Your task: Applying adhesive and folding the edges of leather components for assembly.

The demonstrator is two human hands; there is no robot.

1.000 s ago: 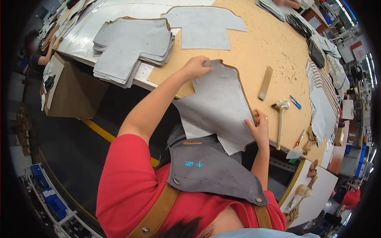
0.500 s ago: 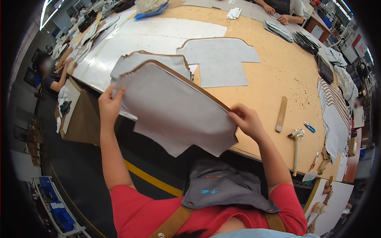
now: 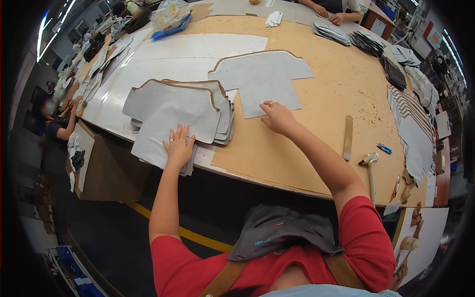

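Fingers of the left hand lie spread on a stack of grey, brown-edged, T-shaped sheets; right of it, the right hand (pinching or not, I cannot tell) is at a similar single sheet.

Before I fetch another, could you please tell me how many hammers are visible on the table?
1: the hammer lies right of the tan strip, below and left of the blue snips. Others may be hidden under the grey pieces.

lower sheets mostly covered, contact beneath right hand perhaps hidden
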